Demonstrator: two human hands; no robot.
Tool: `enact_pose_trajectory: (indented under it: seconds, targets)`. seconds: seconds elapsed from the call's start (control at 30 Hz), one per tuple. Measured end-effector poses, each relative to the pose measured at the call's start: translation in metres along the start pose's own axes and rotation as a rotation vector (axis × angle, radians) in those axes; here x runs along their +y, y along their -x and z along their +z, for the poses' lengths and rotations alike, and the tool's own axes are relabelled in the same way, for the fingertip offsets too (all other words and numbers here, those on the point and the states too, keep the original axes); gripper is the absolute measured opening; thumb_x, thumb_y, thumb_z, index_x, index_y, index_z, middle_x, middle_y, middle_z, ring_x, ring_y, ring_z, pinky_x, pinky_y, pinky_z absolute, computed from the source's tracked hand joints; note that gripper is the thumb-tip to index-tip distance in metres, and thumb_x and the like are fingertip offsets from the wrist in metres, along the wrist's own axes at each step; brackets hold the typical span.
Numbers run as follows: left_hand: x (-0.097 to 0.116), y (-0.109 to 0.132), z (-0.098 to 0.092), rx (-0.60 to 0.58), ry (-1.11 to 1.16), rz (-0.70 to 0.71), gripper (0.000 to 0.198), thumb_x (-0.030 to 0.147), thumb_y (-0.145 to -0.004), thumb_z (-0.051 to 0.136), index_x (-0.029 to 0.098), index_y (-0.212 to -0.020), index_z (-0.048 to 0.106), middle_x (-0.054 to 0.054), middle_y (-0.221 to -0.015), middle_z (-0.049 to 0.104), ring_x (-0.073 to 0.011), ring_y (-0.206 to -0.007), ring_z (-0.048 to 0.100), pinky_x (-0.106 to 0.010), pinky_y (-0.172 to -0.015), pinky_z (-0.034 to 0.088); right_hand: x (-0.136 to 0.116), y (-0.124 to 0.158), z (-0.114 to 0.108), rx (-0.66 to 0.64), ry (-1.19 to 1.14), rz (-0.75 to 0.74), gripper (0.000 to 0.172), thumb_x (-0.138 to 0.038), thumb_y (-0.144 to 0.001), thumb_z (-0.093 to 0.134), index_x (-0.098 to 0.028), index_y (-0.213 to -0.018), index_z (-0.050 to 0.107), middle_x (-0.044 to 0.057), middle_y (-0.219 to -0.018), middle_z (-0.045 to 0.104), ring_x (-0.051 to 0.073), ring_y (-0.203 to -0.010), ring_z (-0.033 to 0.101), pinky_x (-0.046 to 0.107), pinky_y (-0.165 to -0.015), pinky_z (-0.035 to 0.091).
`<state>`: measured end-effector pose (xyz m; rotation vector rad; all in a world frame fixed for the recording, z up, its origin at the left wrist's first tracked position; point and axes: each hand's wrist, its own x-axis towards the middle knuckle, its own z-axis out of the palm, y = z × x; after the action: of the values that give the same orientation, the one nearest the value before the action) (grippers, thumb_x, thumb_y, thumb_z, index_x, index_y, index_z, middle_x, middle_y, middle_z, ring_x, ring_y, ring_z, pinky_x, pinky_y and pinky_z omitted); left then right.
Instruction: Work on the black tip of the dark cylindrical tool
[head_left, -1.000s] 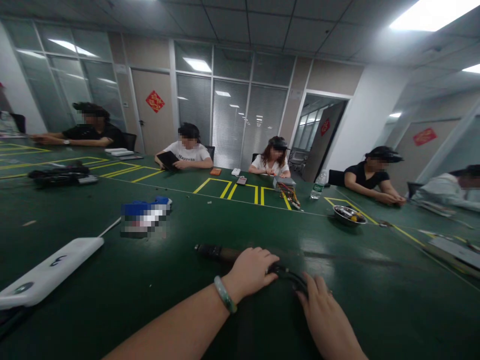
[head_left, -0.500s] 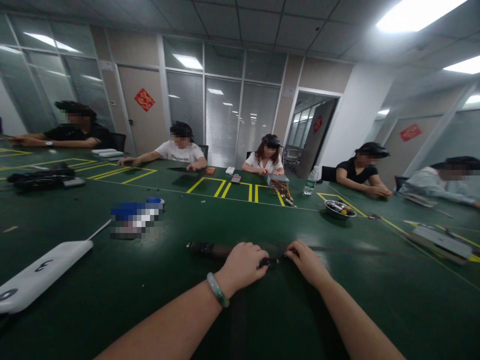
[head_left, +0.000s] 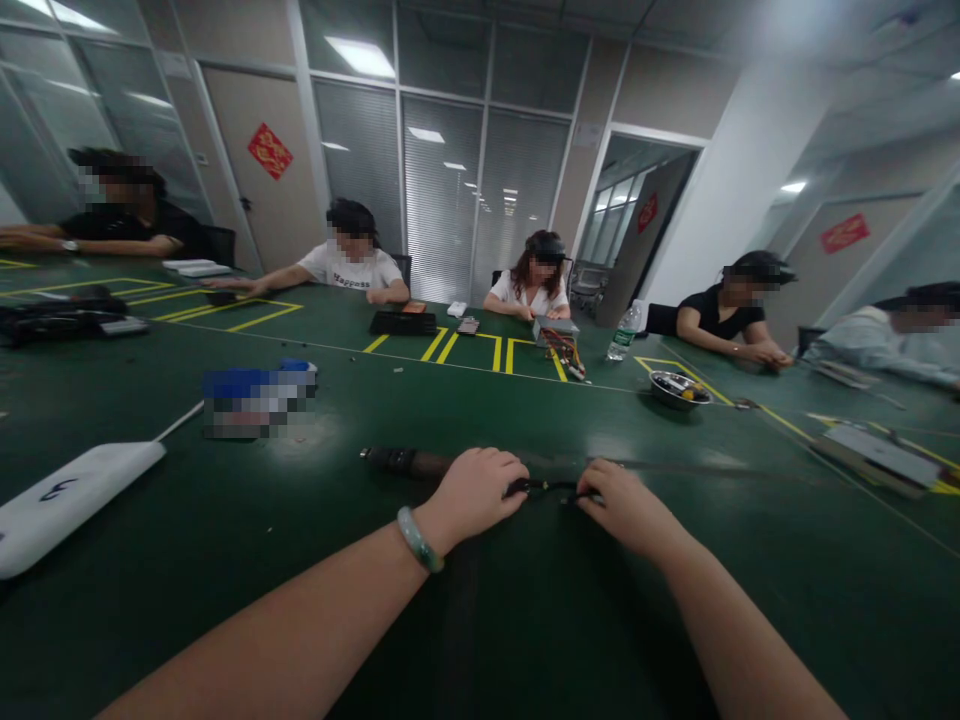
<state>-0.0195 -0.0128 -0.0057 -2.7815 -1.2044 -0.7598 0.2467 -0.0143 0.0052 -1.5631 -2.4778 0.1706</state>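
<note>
My left hand (head_left: 480, 490), with a jade-like bangle (head_left: 420, 540) on its wrist, is closed around the near end of a thin black cable (head_left: 553, 485). My right hand (head_left: 626, 500) pinches the same cable a short way to the right, so a short dark stretch shows between them. Both hands rest low over the green table (head_left: 352, 620). Left of my left hand lies a dark cylinder (head_left: 390, 459) with a small metal tip; its right part passes behind my fingers, and I cannot tell whether the cable joins it.
At left are a white power strip (head_left: 82, 505) and a blurred blue-and-white packet (head_left: 259, 400). Farther off stand a metal bowl (head_left: 679, 392), a water bottle (head_left: 624, 332), and a grey box with coloured wires (head_left: 556, 330). A grey metal case (head_left: 877, 455) lies right. Several people sit opposite.
My right hand has shifted slightly right and turned, and more cable shows between my hands. The view has tilted down. Across the table, a flat black piece is now lying down, released by a person's hand.
</note>
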Motion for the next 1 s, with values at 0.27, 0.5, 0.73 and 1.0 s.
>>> enact_pose_trajectory:
  seconds: [0.27,0.5,0.73,1.0]
  targets:
    - [0.01,-0.004,0.006,-0.008,-0.013,0.005,0.01,0.023,-0.087,0.061,0.022,-0.097,0.06,-0.001,-0.098,0.065,-0.0188,-0.093,0.059,-0.034,-0.085,0.042,-0.028,-0.003,-0.005,0.029,-0.181,0.211,0.02,-0.028,-0.084,0.063,-0.034,-0.101,0.073,-0.004,-0.094,0.071,0.019,-0.086,0.063,0.028,-0.074,0.042]
    - [0.01,-0.006,0.005,-0.039,-0.015,-0.014,0.006,0.024,-0.088,0.058,0.021,-0.093,0.06,-0.002,-0.093,0.064,-0.0181,-0.087,0.06,-0.031,-0.078,0.044,-0.047,-0.006,0.009,0.204,-0.309,0.305,0.01,-0.026,-0.08,0.067,-0.027,-0.09,0.07,-0.003,-0.08,0.071,0.017,-0.076,0.065,0.025,-0.064,0.042]
    - [0.008,-0.006,0.003,-0.053,0.008,-0.012,0.009,0.026,-0.089,0.057,0.022,-0.095,0.061,-0.001,-0.096,0.065,-0.0177,-0.087,0.06,-0.032,-0.08,0.044,-0.03,-0.003,0.011,0.051,-0.225,0.252,0.01,-0.023,-0.075,0.072,-0.028,-0.084,0.072,-0.002,-0.078,0.07,0.017,-0.072,0.065,0.025,-0.06,0.041]
    - [0.008,-0.007,0.002,-0.049,0.019,-0.009,0.012,0.028,-0.087,0.058,0.021,-0.095,0.062,-0.002,-0.096,0.066,-0.0189,-0.088,0.061,-0.033,-0.08,0.045,-0.022,0.002,0.007,-0.037,-0.14,0.296,0.008,-0.027,-0.078,0.069,-0.028,-0.083,0.074,0.0,-0.078,0.07,0.02,-0.071,0.064,0.028,-0.061,0.042]
